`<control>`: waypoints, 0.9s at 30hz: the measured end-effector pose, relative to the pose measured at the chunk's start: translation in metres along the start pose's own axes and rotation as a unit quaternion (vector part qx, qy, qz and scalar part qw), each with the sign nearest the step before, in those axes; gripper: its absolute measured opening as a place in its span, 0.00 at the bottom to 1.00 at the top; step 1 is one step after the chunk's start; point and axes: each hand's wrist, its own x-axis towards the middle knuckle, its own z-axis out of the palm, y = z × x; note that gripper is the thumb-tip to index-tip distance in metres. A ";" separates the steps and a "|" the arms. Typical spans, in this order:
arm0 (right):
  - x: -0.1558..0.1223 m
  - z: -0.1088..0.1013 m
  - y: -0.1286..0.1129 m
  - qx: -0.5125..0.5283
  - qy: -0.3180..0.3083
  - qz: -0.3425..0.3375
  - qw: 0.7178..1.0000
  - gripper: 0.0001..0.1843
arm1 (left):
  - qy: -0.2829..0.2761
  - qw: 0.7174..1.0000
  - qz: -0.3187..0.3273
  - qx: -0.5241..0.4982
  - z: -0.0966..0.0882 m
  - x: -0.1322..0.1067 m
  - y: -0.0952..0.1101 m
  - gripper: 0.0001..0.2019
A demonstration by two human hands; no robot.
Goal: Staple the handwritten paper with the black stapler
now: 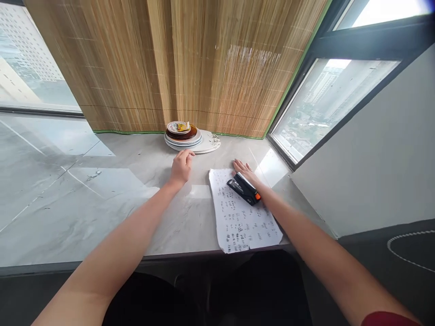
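My left hand [181, 165] rests on the grey marble sill [102, 199], fingers loosely curled and empty, just short of a stack of plates [185, 136]. My right hand [245, 169] lies flat with fingers stretched out at the far edge of a handwritten sheet of paper [239, 215]. A black stapler with an orange end [244, 189] lies on the paper right beside that hand's wrist. The top plate of the stack is small, with a yellow scrap on it.
A bamboo blind [190, 63] hangs behind the plates. Windows [322, 99] flank it on both sides. A grey wall [380, 154] closes in on the right. The paper's near end hangs slightly over the sill's front edge.
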 end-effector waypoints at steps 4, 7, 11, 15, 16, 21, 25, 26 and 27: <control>0.025 0.010 -0.069 -0.008 -0.022 -0.033 0.999 0.36 | 0.045 0.997 -0.036 -0.044 -0.011 0.010 -0.002 0.13; 0.048 0.026 -0.137 -0.005 -0.011 -0.061 0.998 0.35 | 0.057 0.991 -0.083 -0.087 -0.037 0.019 -0.005 0.11; 0.072 0.044 -0.207 0.019 0.008 -0.080 0.997 0.35 | 0.037 0.945 -0.241 -0.218 -0.085 0.020 -0.005 0.07; 0.077 0.050 -0.230 0.044 0.002 -0.109 0.993 0.35 | 0.089 0.902 -0.272 -0.324 -0.115 -0.001 -0.003 0.10; 0.077 0.051 -0.230 0.049 0.005 -0.113 0.992 0.35 | 0.099 0.899 -0.272 -0.328 -0.118 -0.009 -0.004 0.11; 0.076 0.050 -0.226 0.081 0.010 -0.129 0.988 0.31 | 0.084 0.926 -0.289 -0.227 -0.117 -0.056 -0.029 0.11; 0.070 0.030 -0.222 0.155 0.121 -0.113 0.974 0.23 | 0.071 0.964 -0.227 -0.117 -0.114 -0.071 -0.048 0.11; 0.066 0.023 -0.221 0.177 0.125 -0.125 0.968 0.22 | 0.060 0.971 -0.208 -0.103 -0.113 -0.071 -0.050 0.10; 0.061 0.016 -0.219 0.196 0.107 -0.147 0.964 0.22 | 0.048 0.975 -0.194 -0.095 -0.113 -0.069 -0.051 0.10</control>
